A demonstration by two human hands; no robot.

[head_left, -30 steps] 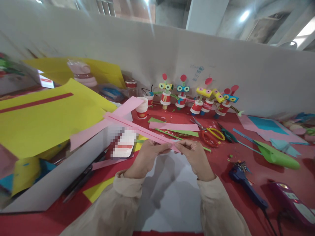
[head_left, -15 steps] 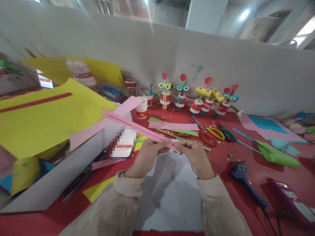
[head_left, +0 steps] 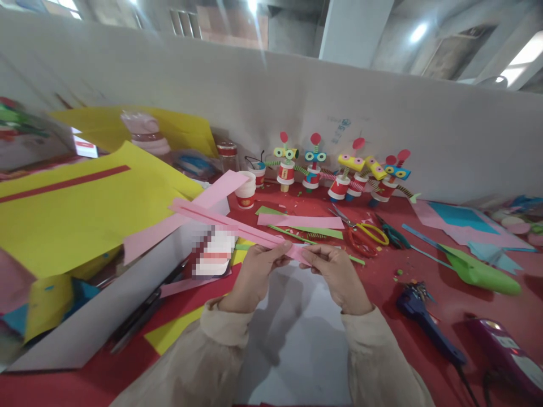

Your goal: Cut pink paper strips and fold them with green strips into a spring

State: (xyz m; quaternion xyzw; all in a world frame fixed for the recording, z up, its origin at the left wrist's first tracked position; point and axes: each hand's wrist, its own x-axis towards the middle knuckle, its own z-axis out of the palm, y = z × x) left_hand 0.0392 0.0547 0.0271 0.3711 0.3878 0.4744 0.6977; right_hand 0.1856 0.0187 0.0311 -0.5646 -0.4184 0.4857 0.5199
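Both hands pinch a long pink paper strip (head_left: 229,226) above a white sheet (head_left: 299,339). My left hand (head_left: 257,274) is closed on the strip a little way in from its near end, and the far end reaches up to the left. At the near right end, my right hand (head_left: 337,274) grips the strip between thumb and fingers. A narrow gap separates the two hands. Beyond them lies another pink strip (head_left: 301,221) over green paper strips (head_left: 324,232).
Scissors with yellow and red handles (head_left: 369,234) and pliers (head_left: 392,232) lie beyond my right hand. A glue gun (head_left: 430,322) and a purple device (head_left: 504,350) are at right. Several paper-cup figures (head_left: 311,175) stand along the wall. Yellow sheets (head_left: 85,215) cover the left.
The strip's far end has dipped slightly and its pink face has turned more toward me. My fingers have shifted a little along the near end. The view has moved slightly.
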